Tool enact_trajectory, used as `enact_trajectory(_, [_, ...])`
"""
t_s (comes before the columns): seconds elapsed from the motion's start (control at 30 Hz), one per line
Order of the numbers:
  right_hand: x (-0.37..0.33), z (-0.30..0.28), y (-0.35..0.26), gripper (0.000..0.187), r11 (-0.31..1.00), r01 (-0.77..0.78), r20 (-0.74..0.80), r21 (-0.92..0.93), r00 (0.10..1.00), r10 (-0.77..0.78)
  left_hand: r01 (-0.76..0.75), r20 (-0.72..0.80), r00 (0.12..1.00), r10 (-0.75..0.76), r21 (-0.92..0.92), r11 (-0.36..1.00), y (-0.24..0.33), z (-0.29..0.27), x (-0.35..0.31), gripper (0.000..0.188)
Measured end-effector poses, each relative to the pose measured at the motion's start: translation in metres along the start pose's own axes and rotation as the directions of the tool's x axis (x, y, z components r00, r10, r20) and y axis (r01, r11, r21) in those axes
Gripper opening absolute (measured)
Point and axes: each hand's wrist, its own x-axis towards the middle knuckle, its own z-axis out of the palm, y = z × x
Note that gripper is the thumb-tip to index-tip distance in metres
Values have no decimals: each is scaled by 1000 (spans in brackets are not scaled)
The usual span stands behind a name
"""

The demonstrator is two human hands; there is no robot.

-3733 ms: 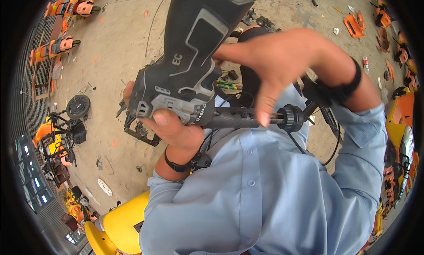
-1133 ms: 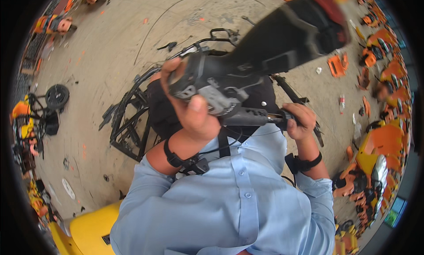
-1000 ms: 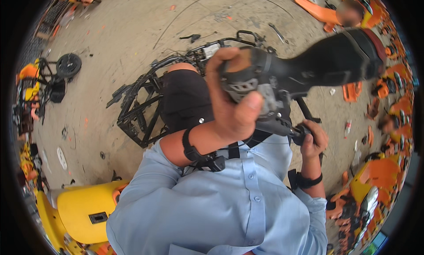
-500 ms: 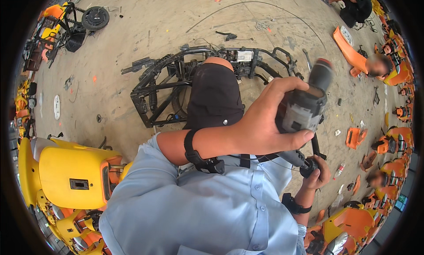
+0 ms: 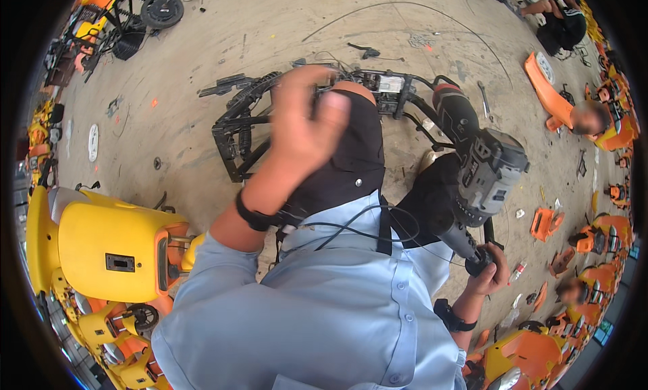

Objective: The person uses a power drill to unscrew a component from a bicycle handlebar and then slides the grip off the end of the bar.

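Note:
My left hand, blurred by motion, is raised over my knee with thumb and fingers apart and nothing visible in it. It is nearest the black vehicle frame, which lies beyond my knee on the floor. Off to the right, a black and grey cordless power tool with a red band and a battery is over my right leg; its support is hidden. Below it, my right hand curls around a round black part at the end of a dark shaft. Thin black cables cross my lap.
Yellow scooter bodies stand close at my left. Another frame with a black wheel is at far left. A wrench, a lever and orange panels lie on the floor. Other people are at far right.
My left hand has let go of the power tool and moved left over my knee. The tool's red-banded end now points away from me. My right hand still grips the round part.

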Motion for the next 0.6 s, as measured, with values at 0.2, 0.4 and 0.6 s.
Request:
enact_trajectory(0.2, [0, -3, 2, 58, 1000, 6, 33, -8, 999, -6, 755, -569, 620, -540, 244, 609, -246, -103, -137, 56])
enact_trajectory(0.4, [-6, -6, 6, 60, 1000, -21, 32, 15, 999, 20, 784, -399, 495, -772, -178, 594, -270, -91, -148, 67])
enact_trajectory(0.6, [-11, -15, 6, 63, 995, -9, 52, -104, 999, 15, 830, -475, 335, -813, -259, 494, -245, -83, -134, 56])
